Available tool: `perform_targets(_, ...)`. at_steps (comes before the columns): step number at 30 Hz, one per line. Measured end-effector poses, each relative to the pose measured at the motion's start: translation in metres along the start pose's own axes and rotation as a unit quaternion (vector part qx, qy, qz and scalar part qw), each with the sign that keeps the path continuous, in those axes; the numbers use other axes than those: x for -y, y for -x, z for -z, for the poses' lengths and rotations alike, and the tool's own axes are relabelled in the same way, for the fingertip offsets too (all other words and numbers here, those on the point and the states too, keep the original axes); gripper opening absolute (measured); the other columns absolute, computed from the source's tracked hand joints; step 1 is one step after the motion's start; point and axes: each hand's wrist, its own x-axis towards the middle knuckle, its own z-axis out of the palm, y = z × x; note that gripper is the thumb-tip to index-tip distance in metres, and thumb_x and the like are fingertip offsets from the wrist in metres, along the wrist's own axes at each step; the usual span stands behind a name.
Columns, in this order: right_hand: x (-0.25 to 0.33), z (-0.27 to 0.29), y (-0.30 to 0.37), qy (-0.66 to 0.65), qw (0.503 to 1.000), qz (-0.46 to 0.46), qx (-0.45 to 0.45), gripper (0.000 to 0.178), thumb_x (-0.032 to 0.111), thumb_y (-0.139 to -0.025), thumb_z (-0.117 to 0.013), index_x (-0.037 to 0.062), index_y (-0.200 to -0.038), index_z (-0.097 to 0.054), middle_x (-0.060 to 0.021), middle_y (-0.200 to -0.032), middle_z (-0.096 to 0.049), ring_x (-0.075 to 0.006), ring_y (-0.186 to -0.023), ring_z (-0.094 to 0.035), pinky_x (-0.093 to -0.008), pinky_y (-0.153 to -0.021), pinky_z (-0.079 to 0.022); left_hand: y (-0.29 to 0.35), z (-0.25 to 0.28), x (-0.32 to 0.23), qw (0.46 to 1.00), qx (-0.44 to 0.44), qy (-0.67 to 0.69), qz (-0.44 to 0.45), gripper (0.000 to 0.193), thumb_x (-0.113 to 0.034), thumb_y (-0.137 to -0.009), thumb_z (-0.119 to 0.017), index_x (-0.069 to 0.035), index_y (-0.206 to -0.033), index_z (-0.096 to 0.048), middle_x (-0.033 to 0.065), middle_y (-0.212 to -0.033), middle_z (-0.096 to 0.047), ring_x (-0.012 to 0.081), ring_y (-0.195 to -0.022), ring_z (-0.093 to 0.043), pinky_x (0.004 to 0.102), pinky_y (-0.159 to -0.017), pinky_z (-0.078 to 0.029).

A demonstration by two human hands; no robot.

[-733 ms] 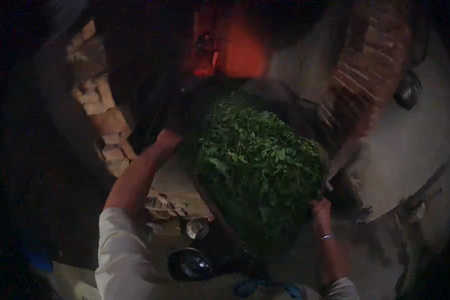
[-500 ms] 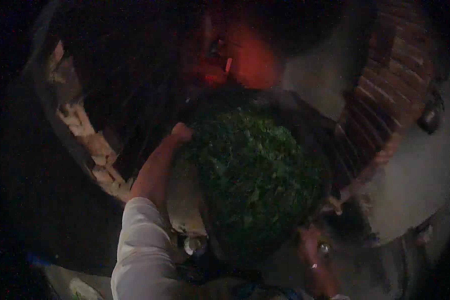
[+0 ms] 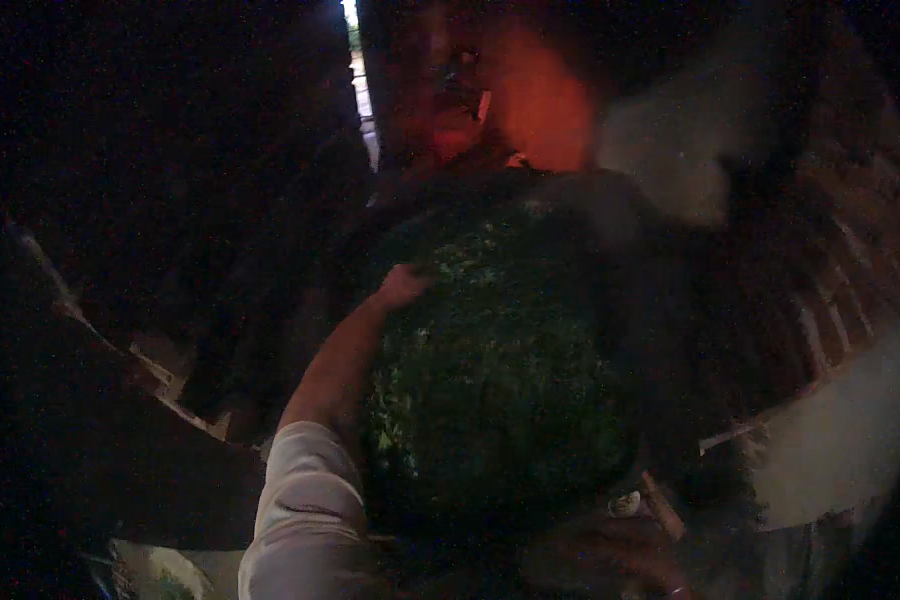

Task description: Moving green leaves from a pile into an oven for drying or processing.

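Observation:
A large rounded heap of green leaves (image 3: 500, 370) fills the middle of the view, dim and blurred, with a dark surround whose kind I cannot make out. My left arm, in a white sleeve, reaches in from the lower left. My left hand (image 3: 406, 286) is closed at the heap's upper left side; whatever its fingers grip is hidden. Low on the right, below the heap's near edge, my right hand (image 3: 620, 555) shows only as a faint smear, its fingers unreadable.
An orange-red glowing area (image 3: 545, 100) lies beyond the heap. A narrow bright gap (image 3: 360, 90) shows at the top. To the right are a pale grey surface (image 3: 840, 430) and a dark ribbed structure (image 3: 830, 320). A small pale round thing (image 3: 625, 504) lies near my right hand.
My left hand has moved slightly right and nearer, now in front of the leaves. My right hand has dropped lower. The view has shifted, bringing the bright gap in at the top.

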Motion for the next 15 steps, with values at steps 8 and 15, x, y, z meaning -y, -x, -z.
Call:
perform_targets(8, -0.021, 0.026, -0.129, -0.059, 0.944, -0.12, 0.301, 0.039, 0.01, -0.07, -0.054, 0.0098, -0.108, -0.047, -0.0132, -0.1, -0.053, -0.0227, -0.087, -0.053, -0.0331, -0.077, -0.041, 0.056, 0.032, -0.071, 0.974, 0.003, -0.147, -0.171, 0.04, -0.032, -0.07, -0.056, -0.01, -0.103, -0.052, 0.0133, -0.091, -0.056, 0.0281, -0.084, -0.054, 0.0341, -0.073, -0.042)
perform_targets(15, -0.077, -0.049, -0.208, 0.091, 0.819, 0.174, 0.538, 0.066, 0.017, -0.068, -0.058, 0.0198, -0.124, -0.024, -0.0206, -0.129, -0.01, -0.0409, -0.115, -0.018, -0.0439, -0.092, -0.026, 0.15, 0.041, -0.098, 0.991, 0.04, -0.012, -0.131, 0.054, -0.034, -0.071, -0.057, -0.007, -0.114, -0.039, 0.0167, -0.111, -0.044, 0.027, -0.102, -0.044, 0.0329, -0.085, -0.036)
